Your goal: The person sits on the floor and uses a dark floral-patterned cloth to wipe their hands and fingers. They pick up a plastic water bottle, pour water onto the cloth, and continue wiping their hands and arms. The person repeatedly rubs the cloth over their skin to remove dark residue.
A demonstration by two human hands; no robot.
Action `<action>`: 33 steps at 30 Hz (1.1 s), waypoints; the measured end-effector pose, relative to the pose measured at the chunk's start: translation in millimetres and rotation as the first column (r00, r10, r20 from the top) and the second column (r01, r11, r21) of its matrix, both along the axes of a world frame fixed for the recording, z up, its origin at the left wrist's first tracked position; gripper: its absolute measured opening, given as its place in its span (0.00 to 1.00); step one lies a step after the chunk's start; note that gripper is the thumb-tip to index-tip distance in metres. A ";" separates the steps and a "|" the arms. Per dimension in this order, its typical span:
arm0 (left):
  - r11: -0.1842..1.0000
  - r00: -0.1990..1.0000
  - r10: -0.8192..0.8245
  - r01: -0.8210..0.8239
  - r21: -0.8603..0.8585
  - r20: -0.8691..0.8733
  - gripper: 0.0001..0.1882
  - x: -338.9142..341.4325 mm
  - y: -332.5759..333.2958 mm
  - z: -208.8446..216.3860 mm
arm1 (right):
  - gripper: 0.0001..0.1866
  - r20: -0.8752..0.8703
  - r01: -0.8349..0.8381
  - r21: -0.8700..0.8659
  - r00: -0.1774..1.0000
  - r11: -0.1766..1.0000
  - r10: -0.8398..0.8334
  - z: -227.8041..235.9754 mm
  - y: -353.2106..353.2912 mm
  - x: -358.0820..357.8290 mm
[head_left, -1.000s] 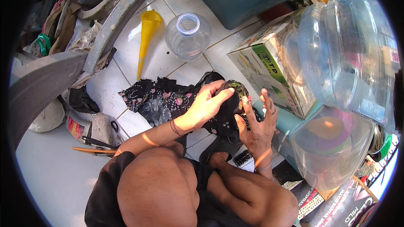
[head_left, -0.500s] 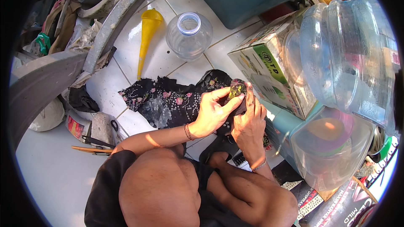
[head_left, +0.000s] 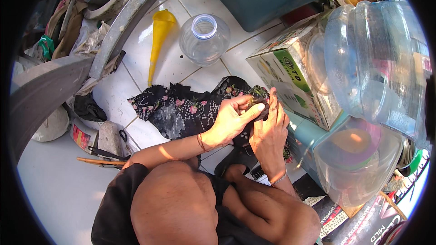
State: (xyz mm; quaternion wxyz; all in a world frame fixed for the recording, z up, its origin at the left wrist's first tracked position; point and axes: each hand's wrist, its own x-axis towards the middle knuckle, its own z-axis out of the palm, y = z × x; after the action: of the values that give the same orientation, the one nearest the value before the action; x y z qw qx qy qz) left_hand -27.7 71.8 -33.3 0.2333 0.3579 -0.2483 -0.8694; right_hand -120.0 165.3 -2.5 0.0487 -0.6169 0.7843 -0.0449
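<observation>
A black cloth [head_left: 193,108] with pink flowers and white dots lies crumpled on the tiles, its right end bunched up between my hands. My left hand [head_left: 230,120] is closed, thumb and fingers pinching that bunched end around a small dark, yellowish piece whose kind I cannot make out. Most of the piece is hidden by the cloth and the thumb. Facing it, my right hand [head_left: 269,138] grips the cloth from the other side, with its index finger stretched up along the bunch. Both hands meet above my bent leg.
Beyond the cloth stand a yellow funnel [head_left: 158,41] and a clear bottle [head_left: 204,41]. To the right are a printed carton [head_left: 293,70], a large water jug [head_left: 372,63] and a clear tub [head_left: 359,163]. A grey curved metal frame [head_left: 118,31] rises at left; a dark bin [head_left: 245,2] is behind.
The shiny yellow-and-dark piece, plainly visible at the fingertips before, is now mostly covered by cloth and my left thumb. My hands have shifted only slightly.
</observation>
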 end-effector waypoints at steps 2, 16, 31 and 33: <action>0.992 0.996 -0.091 0.092 -0.087 0.012 0.14 3.2 -2.0 -0.4 | 0.09 0.030 0.021 0.008 0.999 1.000 -0.021 -0.2 2.9 -0.5; 0.961 0.994 -0.019 0.048 0.273 -0.107 0.18 -9.3 2.5 -36.5 | 0.28 -0.159 0.026 0.073 0.987 0.997 -0.014 1.1 -8.9 8.5; 0.897 0.978 0.026 0.068 -0.437 0.206 0.21 -6.0 1.7 -18.0 | 0.30 -0.019 0.133 0.021 0.991 0.991 -0.133 -10.4 -0.2 8.9; 0.850 0.962 0.088 0.062 -0.523 0.257 0.22 -12.9 4.2 -22.5 | 0.28 -0.050 0.125 0.024 0.991 0.992 -0.124 -8.3 -2.7 9.3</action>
State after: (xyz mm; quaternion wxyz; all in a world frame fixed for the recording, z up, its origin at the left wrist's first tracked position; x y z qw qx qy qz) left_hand -40.6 76.1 -55.7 0.2917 0.3976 -0.5039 -0.7092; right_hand -110.7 162.6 -10.8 0.0349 -0.5668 0.8228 -0.0223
